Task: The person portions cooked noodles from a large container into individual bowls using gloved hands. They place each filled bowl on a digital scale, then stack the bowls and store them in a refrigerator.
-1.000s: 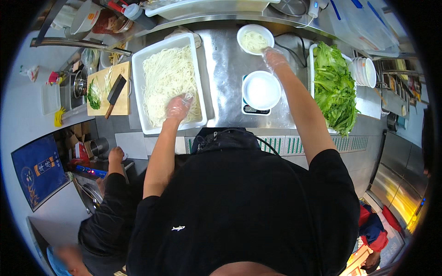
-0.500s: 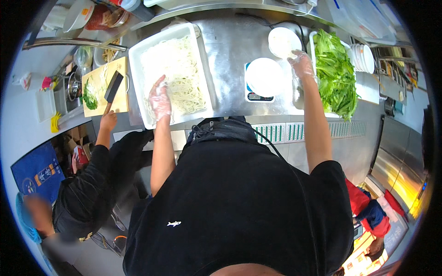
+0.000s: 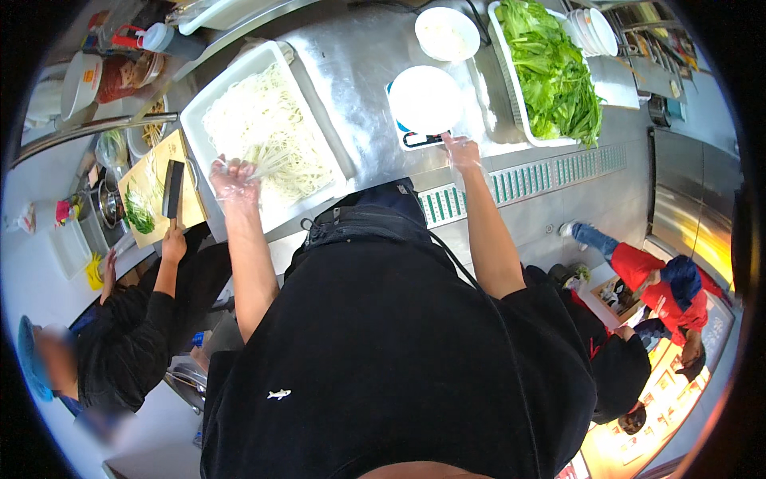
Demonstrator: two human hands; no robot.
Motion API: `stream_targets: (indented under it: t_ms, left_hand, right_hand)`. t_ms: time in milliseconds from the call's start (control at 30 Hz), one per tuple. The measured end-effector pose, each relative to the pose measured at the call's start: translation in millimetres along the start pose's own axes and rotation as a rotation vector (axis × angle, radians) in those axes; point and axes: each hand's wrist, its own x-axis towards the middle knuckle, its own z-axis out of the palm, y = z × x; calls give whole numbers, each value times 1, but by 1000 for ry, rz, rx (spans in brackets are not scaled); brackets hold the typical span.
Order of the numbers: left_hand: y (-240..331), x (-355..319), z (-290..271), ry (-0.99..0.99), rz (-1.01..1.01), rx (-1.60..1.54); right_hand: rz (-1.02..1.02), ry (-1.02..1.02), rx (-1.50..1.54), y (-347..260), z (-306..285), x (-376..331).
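Person's torso blocks the counter's near edge and both elbows. Fisheye rim cuts off the jars and bottles at top left, too bent to identify. Co-worker's face is blurred.

Left hand (image 3: 233, 177), in a clear glove, is over the near-left corner of the noodle tray (image 3: 209, 108), fingers pinched together on a small bundle of noodles (image 3: 267, 158) lifted just off the pile. The rest of the noodles fill the tray, left of the scale (image 3: 415, 137).

Right hand (image 3: 461, 152), also gloved, sits at the scale's near edge, touching or just short of it; can't tell. Fingers look loosely together, holding nothing that shows. The scale's display is mostly covered by the white bowl (image 3: 425, 99) on top. A second bowl (image 3: 447, 33) sits behind the scale, contents pale and unclear. The greens tray (image 3: 504, 80) is right of the scale.

Left of the noodle tray: a co-worker's hand (image 3: 170, 243) grips a cleaver (image 3: 173, 188) on a cutting board (image 3: 152, 172).

Versus half a second ago: left hand was flat on the noodles, now has a pinch raised. Right hand was up by the far bowl, now back at the scale's near edge.
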Motion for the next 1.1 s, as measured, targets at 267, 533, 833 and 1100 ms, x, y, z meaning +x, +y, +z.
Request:
stream_targets:
  t_ms: [267,533,833,1100]
  left_hand:
    - [85,-95,22,-226,218,-26]
    - [138,-130,-3,-498,280,-6]
    - [-21,57,-36,-488,1059,1700]
    - [-93,55,-19,-429,855,2247]
  right_hand:
    - [-114,-25,-195,5,9,31]
    - [227,-146,695,-22,-17,-2]
    - [173,206,915,22,-20,-114]
    - [-115,201,604,-15,-55,-202]
